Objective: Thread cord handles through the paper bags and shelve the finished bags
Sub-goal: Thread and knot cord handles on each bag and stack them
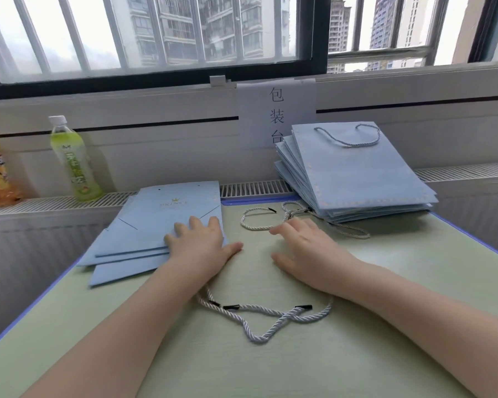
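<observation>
A small pile of flat blue paper bags without handles (156, 234) lies under the left hand (202, 248), whose fingers spread straight and press on the pile's near right corner. The right hand (308, 251) rests on the pale green table (357, 354) just beside it, fingers relaxed and apart, holding nothing. Just beyond its fingertips lies a loose cord loop (255, 221); more twisted cords with black tips (268, 317) lie nearer the person, between the two forearms. Farther out past the right hand sits a stack of finished bags (357, 179), the top one showing its cord handle. Beyond the left hand, two drink bottles (72, 162) stand on the sill, under a barred window (156, 38).
</observation>
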`<control>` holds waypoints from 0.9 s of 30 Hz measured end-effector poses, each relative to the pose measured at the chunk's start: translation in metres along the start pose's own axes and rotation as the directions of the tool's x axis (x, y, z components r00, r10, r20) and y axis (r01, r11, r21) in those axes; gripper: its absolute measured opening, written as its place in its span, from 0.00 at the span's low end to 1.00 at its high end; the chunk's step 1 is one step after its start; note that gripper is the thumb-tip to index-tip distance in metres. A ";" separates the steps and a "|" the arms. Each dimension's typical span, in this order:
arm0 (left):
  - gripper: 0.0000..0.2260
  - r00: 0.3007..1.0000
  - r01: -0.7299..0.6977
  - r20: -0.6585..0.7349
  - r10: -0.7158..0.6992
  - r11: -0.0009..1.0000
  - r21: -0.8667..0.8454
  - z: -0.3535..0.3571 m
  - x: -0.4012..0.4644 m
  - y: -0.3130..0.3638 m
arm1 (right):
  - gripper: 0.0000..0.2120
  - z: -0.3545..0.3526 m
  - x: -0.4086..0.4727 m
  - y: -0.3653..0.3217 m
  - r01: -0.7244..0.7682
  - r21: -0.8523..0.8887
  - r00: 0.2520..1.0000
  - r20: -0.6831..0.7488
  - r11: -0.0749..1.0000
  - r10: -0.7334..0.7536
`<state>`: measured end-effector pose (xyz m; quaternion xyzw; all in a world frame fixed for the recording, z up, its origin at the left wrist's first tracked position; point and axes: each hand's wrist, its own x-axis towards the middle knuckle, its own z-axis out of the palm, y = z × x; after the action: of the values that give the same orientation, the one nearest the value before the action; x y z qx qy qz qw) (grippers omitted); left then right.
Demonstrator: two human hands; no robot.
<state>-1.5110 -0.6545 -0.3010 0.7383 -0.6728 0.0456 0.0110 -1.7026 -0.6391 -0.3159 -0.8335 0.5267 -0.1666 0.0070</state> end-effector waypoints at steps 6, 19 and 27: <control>0.32 0.999 -0.040 0.025 0.039 0.998 0.052 -0.011 0.004 -0.010 | 0.17 -0.005 0.000 0.003 -0.066 -0.171 0.995 -0.090 0.983 0.051; 0.26 0.992 -0.113 -0.061 0.110 0.992 -0.061 0.000 0.024 -0.031 | 0.22 -0.005 -0.002 -0.002 -0.117 -0.112 0.992 -0.055 0.987 0.111; 0.21 0.937 -0.179 -0.269 0.223 0.967 0.180 -0.004 0.023 -0.026 | 0.17 0.004 0.004 0.004 -0.052 -0.052 0.994 -0.103 0.997 0.047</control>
<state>-1.4831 -0.6746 -0.2938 0.6497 -0.7306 0.2045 0.0475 -1.7033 -0.6445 -0.3194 -0.8106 0.5512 -0.1939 -0.0384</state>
